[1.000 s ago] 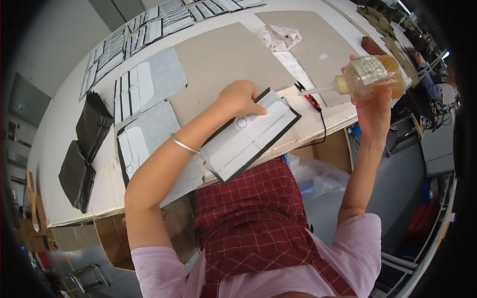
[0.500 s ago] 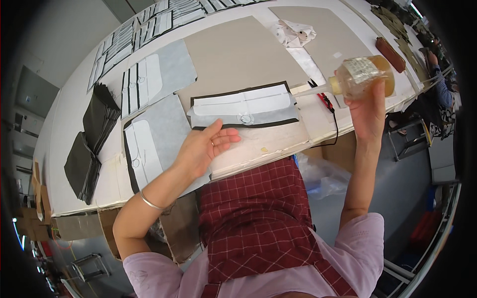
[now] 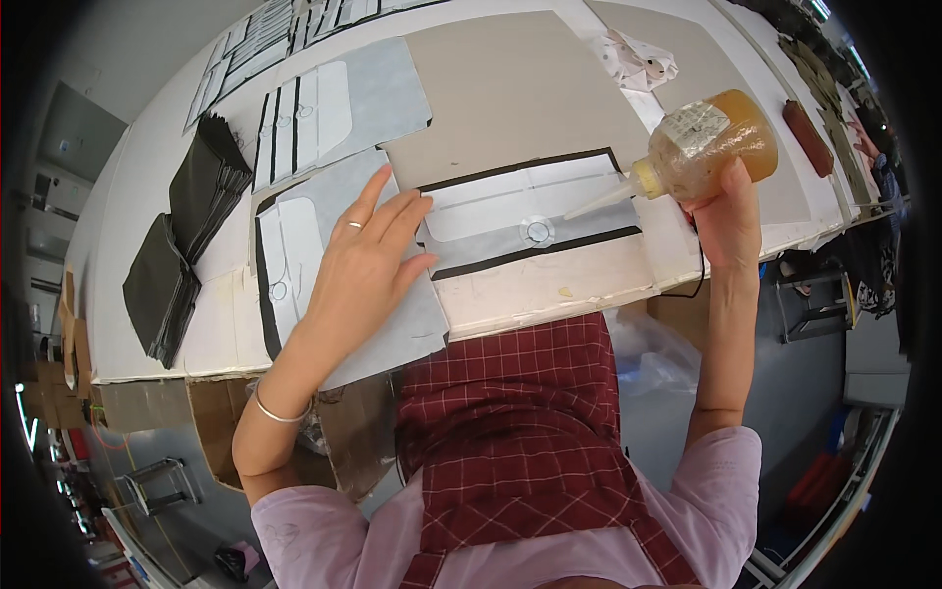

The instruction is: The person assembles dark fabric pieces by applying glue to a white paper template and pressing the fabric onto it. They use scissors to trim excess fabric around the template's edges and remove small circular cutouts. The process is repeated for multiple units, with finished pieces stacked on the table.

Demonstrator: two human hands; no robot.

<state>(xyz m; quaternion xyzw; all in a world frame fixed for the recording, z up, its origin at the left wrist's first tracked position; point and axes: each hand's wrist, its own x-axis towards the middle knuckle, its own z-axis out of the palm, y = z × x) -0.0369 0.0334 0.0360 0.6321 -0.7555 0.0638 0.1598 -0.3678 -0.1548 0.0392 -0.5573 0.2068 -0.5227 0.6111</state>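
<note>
My right hand (image 3: 731, 216) is wrapped round a clear squeeze bottle (image 3: 702, 137) of amber liquid, tilted so its long pale nozzle (image 3: 597, 199) points left. The nozzle tip is over a black-edged fabric panel (image 3: 579, 218) with a white template piece (image 3: 491, 207) on it. A small clear ring (image 3: 537, 231) lies on the panel just left of the tip. Fingers stretched out, my left hand (image 3: 368, 250) lies over a grey-blue sheet (image 3: 392, 314), its fingertips at the panel's left end. It holds nothing.
Stacks of black fabric pieces (image 3: 201, 187) stand at the left. Another grey-blue sheet with a white template (image 3: 383, 88) lies behind my left hand. Beyond are a large beige sheet (image 3: 530, 79), a crumpled white cloth (image 3: 638, 61) and a dark red case (image 3: 808, 137). The table's front edge (image 3: 549, 316) is near my apron.
My left hand has moved from the panel's lower edge to its left end, turning palm down with fingers extended. The nozzle has come lower over the panel. The head view has shifted.
</note>
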